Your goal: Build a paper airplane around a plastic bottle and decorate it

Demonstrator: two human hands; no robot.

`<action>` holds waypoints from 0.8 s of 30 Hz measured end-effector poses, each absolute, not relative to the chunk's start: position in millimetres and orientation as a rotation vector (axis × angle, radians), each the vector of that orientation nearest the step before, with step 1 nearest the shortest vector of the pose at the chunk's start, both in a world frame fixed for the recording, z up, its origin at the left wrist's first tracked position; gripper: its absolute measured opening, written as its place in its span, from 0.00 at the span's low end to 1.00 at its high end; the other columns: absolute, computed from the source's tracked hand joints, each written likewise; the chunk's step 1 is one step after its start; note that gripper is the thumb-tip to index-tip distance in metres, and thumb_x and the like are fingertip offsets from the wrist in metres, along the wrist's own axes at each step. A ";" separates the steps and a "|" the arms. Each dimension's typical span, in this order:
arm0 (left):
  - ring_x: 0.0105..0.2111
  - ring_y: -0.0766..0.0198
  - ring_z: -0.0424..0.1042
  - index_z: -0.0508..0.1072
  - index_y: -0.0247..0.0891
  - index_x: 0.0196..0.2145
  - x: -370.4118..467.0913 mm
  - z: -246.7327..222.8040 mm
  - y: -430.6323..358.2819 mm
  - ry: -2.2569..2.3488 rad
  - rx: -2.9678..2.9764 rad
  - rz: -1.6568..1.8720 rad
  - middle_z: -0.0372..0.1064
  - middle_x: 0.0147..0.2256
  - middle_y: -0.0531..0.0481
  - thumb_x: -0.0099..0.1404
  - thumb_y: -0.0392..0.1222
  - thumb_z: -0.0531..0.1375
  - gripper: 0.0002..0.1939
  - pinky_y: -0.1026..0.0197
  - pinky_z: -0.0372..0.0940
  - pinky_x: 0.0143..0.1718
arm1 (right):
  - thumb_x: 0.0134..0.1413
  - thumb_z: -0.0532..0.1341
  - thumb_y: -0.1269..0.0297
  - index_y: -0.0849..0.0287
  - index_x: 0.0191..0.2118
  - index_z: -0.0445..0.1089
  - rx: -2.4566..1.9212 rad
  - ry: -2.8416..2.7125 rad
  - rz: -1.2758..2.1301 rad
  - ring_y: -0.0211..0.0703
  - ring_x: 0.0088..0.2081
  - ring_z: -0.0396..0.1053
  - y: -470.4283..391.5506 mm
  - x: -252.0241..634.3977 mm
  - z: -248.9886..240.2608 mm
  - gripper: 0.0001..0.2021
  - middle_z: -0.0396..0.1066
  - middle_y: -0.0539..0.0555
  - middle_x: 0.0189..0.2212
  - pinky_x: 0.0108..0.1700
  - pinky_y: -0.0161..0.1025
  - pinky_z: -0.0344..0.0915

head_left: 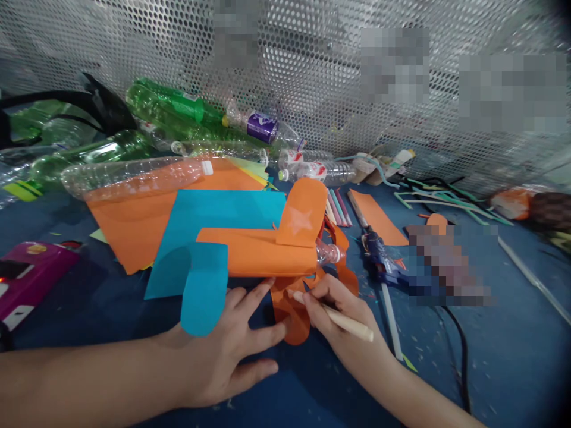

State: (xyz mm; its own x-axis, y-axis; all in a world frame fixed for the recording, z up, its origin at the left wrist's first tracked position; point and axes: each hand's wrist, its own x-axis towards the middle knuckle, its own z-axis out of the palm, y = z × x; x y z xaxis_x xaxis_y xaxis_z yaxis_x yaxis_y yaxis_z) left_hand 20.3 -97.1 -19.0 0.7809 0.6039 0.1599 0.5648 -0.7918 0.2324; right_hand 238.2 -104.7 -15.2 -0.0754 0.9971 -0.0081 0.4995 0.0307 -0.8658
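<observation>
An orange paper-wrapped bottle (pixel 263 252) lies across the middle, its clear neck pointing right. An orange wing with a pale star (pixel 301 220) stands up from its far side, and a darker-looking orange wing (pixel 292 333) extends toward me. At its left end is a blue paper piece (pixel 205 291). My left hand (pixel 245 339) rests with fingers spread, fingertips on the near wing and by the bottle's edge. My right hand (pixel 341 309) pinches a cream-coloured pen (pixel 350 324), its tip at the near wing.
Blue sheet (pixel 232 208) and orange sheets (pixel 129 220) lie behind. Plastic bottles (pixel 138 175) line the mesh wall (pixel 321 77). A blue glue gun (pixel 383 258) with a glue stick lies right, beside an orange strip (pixel 379 217). A purple device (pixel 35 276) sits left.
</observation>
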 end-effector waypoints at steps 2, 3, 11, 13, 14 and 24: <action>0.39 0.47 0.64 0.64 0.54 0.55 20.3 -19.6 -97.1 0.932 2.798 0.332 0.51 0.59 0.37 0.62 0.52 0.57 0.23 0.40 0.60 0.40 | 0.59 0.55 0.60 0.55 0.26 0.53 -1.530 -1.668 0.945 0.34 0.21 0.50 -102.9 238.1 -15.2 0.13 0.52 0.43 0.19 0.23 0.32 0.50; 0.40 0.47 0.64 0.64 0.54 0.55 20.2 -20.2 -97.2 0.934 2.795 0.333 0.51 0.59 0.37 0.62 0.53 0.57 0.23 0.40 0.60 0.40 | 0.60 0.55 0.60 0.55 0.26 0.54 -1.533 -1.673 0.942 0.34 0.22 0.51 -102.3 238.2 -15.3 0.13 0.53 0.43 0.20 0.23 0.32 0.50; 0.42 0.46 0.63 0.65 0.54 0.54 19.7 -24.3 -98.4 0.928 2.779 0.375 0.49 0.60 0.39 0.62 0.51 0.58 0.22 0.39 0.60 0.42 | 0.60 0.55 0.59 0.55 0.28 0.53 -1.542 -1.676 0.976 0.34 0.24 0.53 -100.6 240.5 -14.9 0.12 0.56 0.44 0.22 0.25 0.31 0.52; 0.42 0.47 0.63 0.66 0.54 0.54 19.6 -23.9 -98.3 0.929 2.780 0.391 0.50 0.60 0.38 0.61 0.51 0.59 0.22 0.40 0.61 0.42 | 0.60 0.55 0.60 0.55 0.26 0.52 -1.572 -1.661 0.955 0.33 0.23 0.51 -101.1 241.1 -13.5 0.13 0.53 0.43 0.20 0.24 0.31 0.51; 0.41 0.47 0.63 0.66 0.54 0.53 19.5 -23.7 -98.2 0.925 2.779 0.399 0.50 0.59 0.38 0.61 0.51 0.59 0.22 0.40 0.61 0.42 | 0.60 0.54 0.61 0.55 0.25 0.51 -1.584 -1.660 0.937 0.33 0.22 0.50 -101.7 241.6 -12.6 0.14 0.52 0.43 0.20 0.23 0.31 0.50; 0.41 0.47 0.63 0.65 0.54 0.54 18.9 -24.1 -97.6 0.917 2.785 0.378 0.47 0.61 0.39 0.62 0.51 0.58 0.22 0.38 0.61 0.41 | 0.53 0.54 0.68 0.55 0.22 0.49 -1.591 -1.769 0.735 0.32 0.18 0.45 -107.2 247.0 -3.8 0.13 0.45 0.41 0.16 0.19 0.31 0.45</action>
